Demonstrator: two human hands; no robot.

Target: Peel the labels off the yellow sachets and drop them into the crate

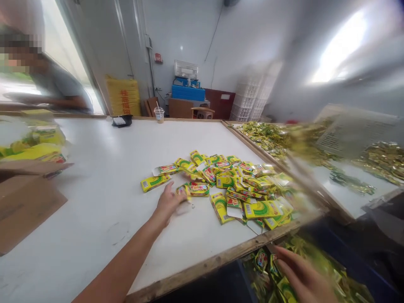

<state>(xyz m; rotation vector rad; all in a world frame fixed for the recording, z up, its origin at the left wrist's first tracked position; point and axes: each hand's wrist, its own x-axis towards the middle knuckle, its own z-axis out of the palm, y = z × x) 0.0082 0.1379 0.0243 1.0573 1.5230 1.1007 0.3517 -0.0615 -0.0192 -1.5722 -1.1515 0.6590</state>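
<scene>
My left hand [167, 204] reaches over the white table at the near-left edge of a loose pile of small yellow-and-green boxes [225, 182]. Its thumb and blurred fingers are at a small box [182, 190]; whether they grip it is unclear. Some boxes have a white end flap showing. My right hand [298, 269] is below the table's wooden edge, over a dark blue bin [369, 280] of shiny yellow-green packets [285, 288]. Thumb and fingers come together there at a small dark thing, too unclear to name.
A cardboard box [28, 210] stands at left, near more yellow boxes [47, 141]. A lidded cup [159, 113] and a black pouch [121, 121] sit at the table's back edge. Beyond a wooden divider [252, 145] lie heaped packets [265, 134]. A person [59, 84] is at far left.
</scene>
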